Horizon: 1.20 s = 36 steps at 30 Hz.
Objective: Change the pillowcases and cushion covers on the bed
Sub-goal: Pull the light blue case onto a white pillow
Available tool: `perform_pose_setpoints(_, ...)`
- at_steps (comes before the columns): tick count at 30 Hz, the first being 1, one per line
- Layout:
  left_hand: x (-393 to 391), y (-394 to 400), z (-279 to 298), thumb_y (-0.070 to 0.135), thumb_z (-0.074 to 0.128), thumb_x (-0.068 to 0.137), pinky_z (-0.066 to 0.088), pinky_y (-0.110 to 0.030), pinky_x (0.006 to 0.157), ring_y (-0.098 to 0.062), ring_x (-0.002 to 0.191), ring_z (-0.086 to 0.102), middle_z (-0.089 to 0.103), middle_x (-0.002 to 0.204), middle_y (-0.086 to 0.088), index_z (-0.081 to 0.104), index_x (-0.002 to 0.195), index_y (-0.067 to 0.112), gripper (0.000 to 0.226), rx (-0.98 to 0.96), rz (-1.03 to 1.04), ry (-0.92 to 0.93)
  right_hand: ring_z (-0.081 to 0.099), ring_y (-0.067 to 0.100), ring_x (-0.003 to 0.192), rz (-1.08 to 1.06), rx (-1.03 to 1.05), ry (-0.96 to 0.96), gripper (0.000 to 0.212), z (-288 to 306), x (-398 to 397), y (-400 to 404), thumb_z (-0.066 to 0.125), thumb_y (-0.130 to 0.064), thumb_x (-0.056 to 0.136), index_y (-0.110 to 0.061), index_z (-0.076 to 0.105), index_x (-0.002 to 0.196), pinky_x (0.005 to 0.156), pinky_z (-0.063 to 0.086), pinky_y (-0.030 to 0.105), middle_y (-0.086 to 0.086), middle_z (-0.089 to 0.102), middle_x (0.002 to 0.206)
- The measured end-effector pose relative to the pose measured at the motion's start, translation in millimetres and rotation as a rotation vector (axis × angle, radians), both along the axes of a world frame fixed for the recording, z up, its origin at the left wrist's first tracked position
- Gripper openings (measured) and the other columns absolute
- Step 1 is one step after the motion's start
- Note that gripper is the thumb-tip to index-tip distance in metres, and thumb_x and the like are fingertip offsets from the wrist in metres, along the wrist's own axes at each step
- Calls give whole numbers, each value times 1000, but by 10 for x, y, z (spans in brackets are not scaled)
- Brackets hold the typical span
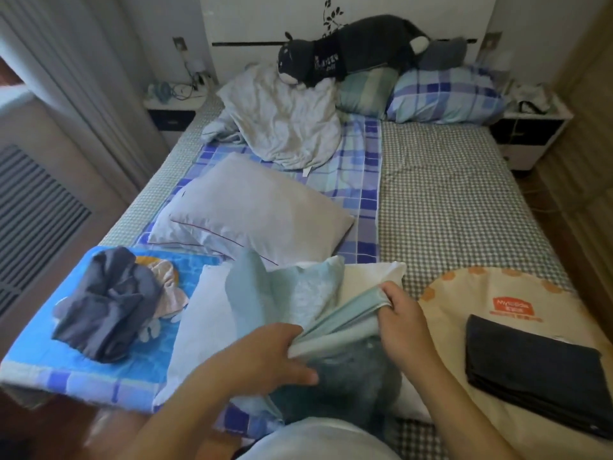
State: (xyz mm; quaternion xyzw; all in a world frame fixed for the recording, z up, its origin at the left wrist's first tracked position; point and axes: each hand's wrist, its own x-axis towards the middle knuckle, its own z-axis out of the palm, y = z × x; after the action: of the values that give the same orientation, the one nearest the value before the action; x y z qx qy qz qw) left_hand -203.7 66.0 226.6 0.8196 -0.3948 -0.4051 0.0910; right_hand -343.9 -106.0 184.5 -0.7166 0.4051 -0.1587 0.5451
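A light teal pillowcase [285, 293] lies bunched over a white pillow [202, 327] at the foot of the bed. My left hand [268, 356] grips the near edge of its opening. My right hand [398, 313] pinches the far edge, and the opening is stretched between them. Dark teal fabric [345, 386] shows inside the opening. Another bare white pillow [258, 210] lies further up the bed. A crumpled white cover [285, 121] sits near the headboard.
Crumpled dark clothes [106, 310] rest on a blue towel [66, 356] at the left. A folded dark cloth [534, 370] lies on a cream cushion [471, 310] at the right. Checked pillows [441, 94] and a dark plush toy [348, 51] sit by the headboard. Nightstands [527, 134] flank the bed.
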Motion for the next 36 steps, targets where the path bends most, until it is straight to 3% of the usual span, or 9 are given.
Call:
perform_pose_setpoints(3, 311, -40, 283, 39, 50, 87, 34, -28, 72, -22, 94, 62, 66, 93, 1, 60, 80, 31, 14, -330, 221, -374, 59, 5, 77, 270, -269, 10, 10, 471, 83, -79, 61, -37, 95, -30, 62, 88, 62, 45, 20, -13, 65, 82)
perform_pose_setpoints(6, 498, -187, 751, 21, 47, 82, 39, -25, 68, -9, 76, 55, 63, 77, 8, 67, 80, 20, 20, -718, 465, -275, 61, 9, 81, 569, -742, 280, 31, 782, 277, -174, 66, -58, 83, -29, 60, 93, 65, 47, 29, -12, 64, 87)
perform_pose_setpoints(10, 488, -339, 1248, 15, 59, 92, 38, -24, 59, -5, 59, 48, 56, 61, 9, 64, 72, 19, 21, -717, 367, -191, 61, 27, 84, 176, -936, 266, 12, 1328, 475, -516, 59, -19, 90, -25, 70, 91, 63, 39, 33, -1, 57, 83)
perform_pose_setpoints(15, 573, -358, 1721, 52, 76, 81, 49, -26, 72, -14, 74, 65, 71, 78, 5, 69, 88, 25, 29, -354, 14, -343, 56, 28, 94, -1, -895, 109, 39, 2001, 546, -721, 53, -5, 91, -30, 73, 113, 72, 40, 32, 6, 60, 107)
perform_pose_setpoints(17, 673, -431, 1794, 39, 69, 90, 43, -24, 63, -13, 67, 57, 65, 71, -2, 69, 83, 15, 25, -502, 102, -437, 59, 23, 94, 72, -813, 54, 46, 2118, 590, -694, 51, -1, 90, -32, 71, 117, 73, 44, 31, 2, 68, 111)
perform_pose_setpoints(22, 829, -641, 1884, 6, 47, 85, 40, -35, 71, -20, 76, 53, 61, 79, -15, 67, 97, -4, 25, -986, 592, 154, 67, 17, 81, 344, -529, 0, 49, 2172, 646, -601, 47, 5, 92, -34, 71, 110, 60, 55, 34, -4, 72, 92)
perform_pose_setpoints(27, 874, -735, 1873, 8, 46, 96, 39, -34, 68, -22, 81, 55, 60, 84, -2, 59, 85, 14, 18, -843, 328, -477, 70, 23, 84, 16, -11, -489, 40, 2295, 693, -567, 46, 11, 90, -17, 74, 94, 70, 60, 34, 8, 75, 89)
perform_pose_setpoints(32, 787, -544, 1908, 66, 72, 77, 56, -36, 86, -15, 94, 68, 73, 101, 5, 68, 108, 26, 51, -470, 50, -210, 66, 21, 101, -74, -120, -381, 21, 2325, 758, -655, 48, -25, 103, -26, 69, 104, 89, 57, 42, 3, 71, 111)
perform_pose_setpoints(36, 841, -581, 1846, 42, 71, 89, 52, -34, 69, -17, 75, 64, 72, 86, -6, 71, 93, 16, 27, -673, 285, -320, 64, 20, 105, 176, -238, -71, 55, 2226, 778, -503, 48, -70, 92, -25, 66, 119, 96, 51, 41, -2, 68, 118)
